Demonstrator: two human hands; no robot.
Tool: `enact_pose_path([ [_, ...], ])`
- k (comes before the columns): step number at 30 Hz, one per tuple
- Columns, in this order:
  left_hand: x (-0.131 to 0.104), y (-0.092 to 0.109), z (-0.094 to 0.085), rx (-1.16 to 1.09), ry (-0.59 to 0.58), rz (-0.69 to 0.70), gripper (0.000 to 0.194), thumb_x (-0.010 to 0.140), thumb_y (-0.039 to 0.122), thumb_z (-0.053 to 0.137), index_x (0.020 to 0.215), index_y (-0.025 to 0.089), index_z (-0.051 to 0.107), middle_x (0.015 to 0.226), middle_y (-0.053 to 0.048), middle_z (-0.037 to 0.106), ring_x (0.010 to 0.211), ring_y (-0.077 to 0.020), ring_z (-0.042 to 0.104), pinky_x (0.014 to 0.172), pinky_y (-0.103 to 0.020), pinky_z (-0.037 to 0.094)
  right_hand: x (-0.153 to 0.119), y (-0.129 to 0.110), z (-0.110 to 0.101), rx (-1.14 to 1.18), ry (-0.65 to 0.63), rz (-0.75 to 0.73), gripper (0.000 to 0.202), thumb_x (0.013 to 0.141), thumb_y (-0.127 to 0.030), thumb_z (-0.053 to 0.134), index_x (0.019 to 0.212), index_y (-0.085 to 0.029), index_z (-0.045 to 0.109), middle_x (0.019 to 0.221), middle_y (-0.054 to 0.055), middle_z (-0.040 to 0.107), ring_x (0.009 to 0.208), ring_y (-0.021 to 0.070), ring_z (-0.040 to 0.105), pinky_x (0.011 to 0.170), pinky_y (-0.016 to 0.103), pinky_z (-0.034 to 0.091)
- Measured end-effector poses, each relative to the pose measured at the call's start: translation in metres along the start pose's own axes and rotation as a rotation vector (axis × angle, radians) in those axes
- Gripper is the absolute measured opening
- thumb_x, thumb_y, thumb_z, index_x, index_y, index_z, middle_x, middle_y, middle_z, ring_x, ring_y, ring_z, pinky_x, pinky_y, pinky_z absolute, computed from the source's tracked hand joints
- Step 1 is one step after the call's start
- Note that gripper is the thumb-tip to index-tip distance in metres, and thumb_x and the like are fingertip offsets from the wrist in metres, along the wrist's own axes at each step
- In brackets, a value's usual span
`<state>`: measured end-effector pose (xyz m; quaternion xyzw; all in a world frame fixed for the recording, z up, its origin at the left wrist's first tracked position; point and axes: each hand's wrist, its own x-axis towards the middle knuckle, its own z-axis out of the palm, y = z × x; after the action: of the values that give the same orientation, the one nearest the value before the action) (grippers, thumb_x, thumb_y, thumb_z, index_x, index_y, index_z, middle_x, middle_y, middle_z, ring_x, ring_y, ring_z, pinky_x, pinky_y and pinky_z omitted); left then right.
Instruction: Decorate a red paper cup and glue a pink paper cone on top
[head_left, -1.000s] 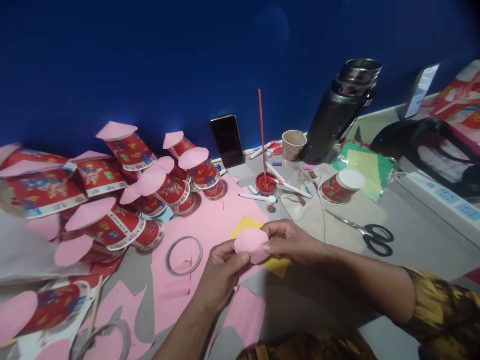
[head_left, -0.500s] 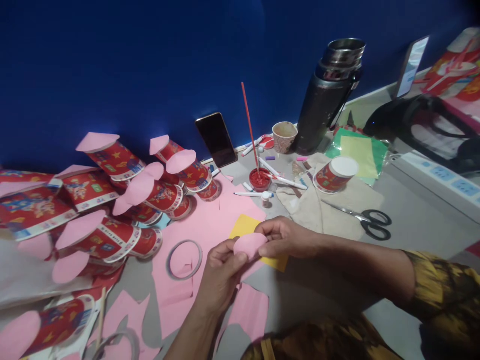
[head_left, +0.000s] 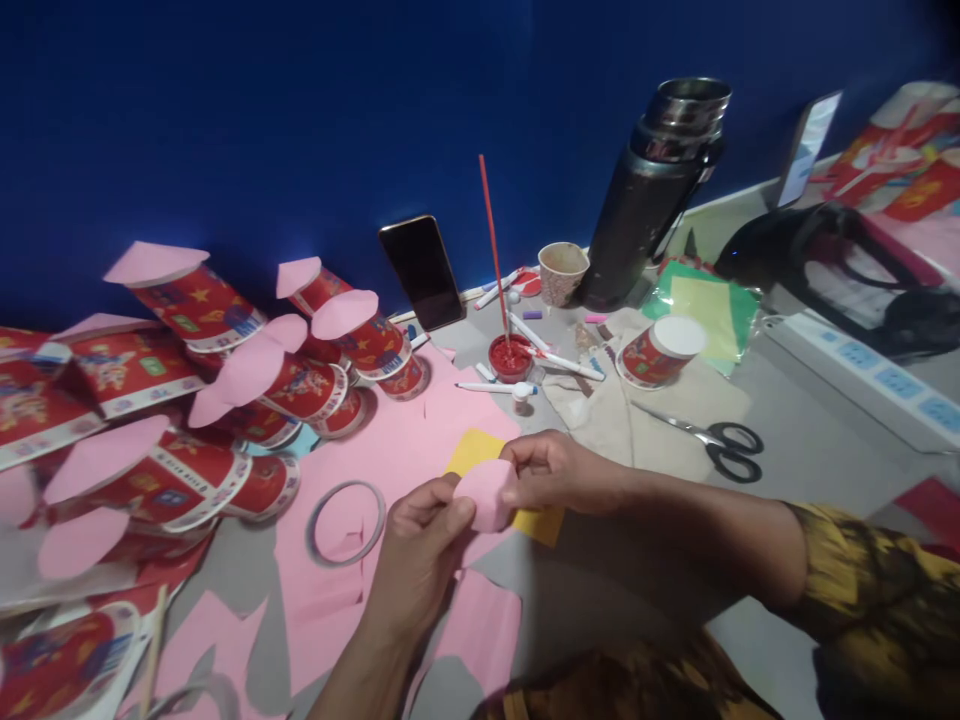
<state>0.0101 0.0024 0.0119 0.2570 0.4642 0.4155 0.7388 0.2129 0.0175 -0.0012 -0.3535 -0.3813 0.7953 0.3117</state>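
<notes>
A small rounded piece of pink paper [head_left: 485,494] is held up between both hands over the table. My left hand [head_left: 431,530] pinches its left edge, thumb on top. At the right edge, my right hand [head_left: 551,470] grips it between thumb and fingers. Beneath the hands lies a yellow paper sheet [head_left: 474,450], partly covered by them. A large pink paper sheet [head_left: 322,610] spreads to the left, with a roll of tape [head_left: 310,535] resting on it. Cut pink scraps [head_left: 491,615] lie near the left forearm.
Red paper cups with pink paper tops [head_left: 262,380] crowd the left side. Behind the hands are a phone [head_left: 424,270], a red paint dish [head_left: 510,358], markers and a dark flask [head_left: 634,200]. Scissors [head_left: 712,440], a red cup [head_left: 656,355] and a power strip [head_left: 862,370] stand right.
The camera view has turned slightly right, so most things sit further left. The pink piece is tilted differently, showing more of its face. Both hands keep their hold on it.
</notes>
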Motion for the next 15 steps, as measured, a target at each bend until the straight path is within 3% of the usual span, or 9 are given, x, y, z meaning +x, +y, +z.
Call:
enact_pose_path([
  [3,0.000,0.000,-0.005,0.023,-0.043,-0.051,0.033,0.059,0.036,0.100,0.073,0.016,0.077,0.072,-0.002,0.073,0.068,-0.0130,0.068,0.071,-0.024,0.056,0.002,0.001,-0.002,0.004,-0.007,0.005,0.045,0.063,-0.048,0.092,0.079,-0.016,0.065,0.065,-0.004,0.064,0.057,0.0110,0.057,0.056,0.022,0.042],
  [5,0.000,-0.001,-0.008,0.059,-0.084,-0.091,0.034,0.063,0.038,0.099,0.079,0.016,0.079,0.068,-0.001,0.070,0.062,-0.0106,0.063,0.065,-0.021,0.054,0.003,0.002,-0.004,-0.013,-0.010,0.019,0.044,0.063,-0.048,0.091,0.079,-0.016,0.066,0.063,-0.005,0.061,0.055,0.0095,0.053,0.054,0.021,0.039],
  [9,0.000,-0.003,-0.010,0.079,-0.084,-0.099,0.035,0.061,0.039,0.099,0.072,0.015,0.077,0.065,-0.003,0.070,0.057,-0.0107,0.060,0.053,-0.018,0.046,0.002,0.003,-0.006,-0.060,-0.009,0.022,0.050,0.060,-0.050,0.093,0.082,-0.014,0.065,0.064,-0.006,0.059,0.055,0.0068,0.047,0.051,0.019,0.031],
  [15,-0.001,0.000,-0.002,-0.012,-0.036,-0.031,0.036,0.052,0.036,0.102,0.071,0.016,0.078,0.070,-0.004,0.075,0.070,-0.0189,0.071,0.078,-0.036,0.060,0.004,0.010,-0.004,-0.057,0.018,-0.025,0.055,0.066,-0.060,0.090,0.083,-0.016,0.062,0.054,-0.009,0.052,0.046,0.0052,0.037,0.044,0.020,0.024],
])
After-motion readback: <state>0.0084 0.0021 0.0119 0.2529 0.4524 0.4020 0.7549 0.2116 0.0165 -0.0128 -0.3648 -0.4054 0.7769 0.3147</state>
